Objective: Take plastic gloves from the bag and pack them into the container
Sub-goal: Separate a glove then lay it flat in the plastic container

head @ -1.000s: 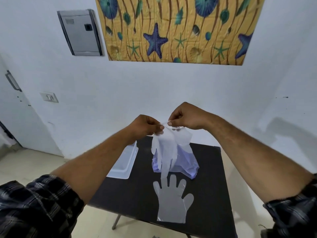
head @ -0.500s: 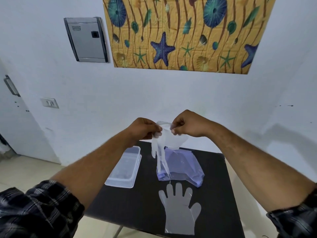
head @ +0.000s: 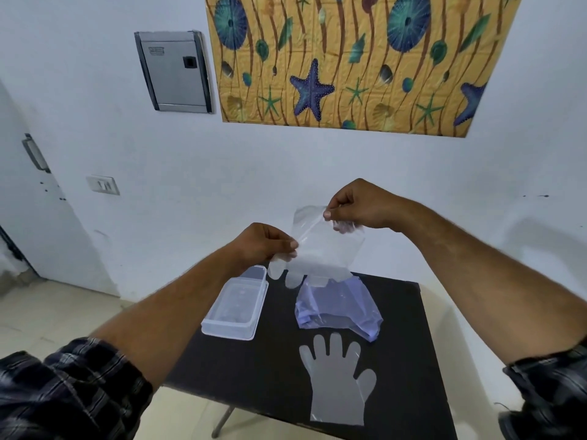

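Observation:
A clear plastic glove is stretched in the air above the table, fingers hanging down. My left hand pinches its lower left edge and my right hand pinches its upper right edge. Below it a bluish plastic bag lies on the black table. A second clear glove lies flat on the table near the front edge, fingers pointing away from me. The clear rectangular container stands open at the table's left side, left of the bag.
A white wall rises right behind the table, with a sea-themed panel and a grey metal box on it. A door and a light switch are at the left. Tiled floor lies left of the table.
My hands have moved apart, the right one up and the left one down, spreading the held glove out wider. The view has tilted down a little.

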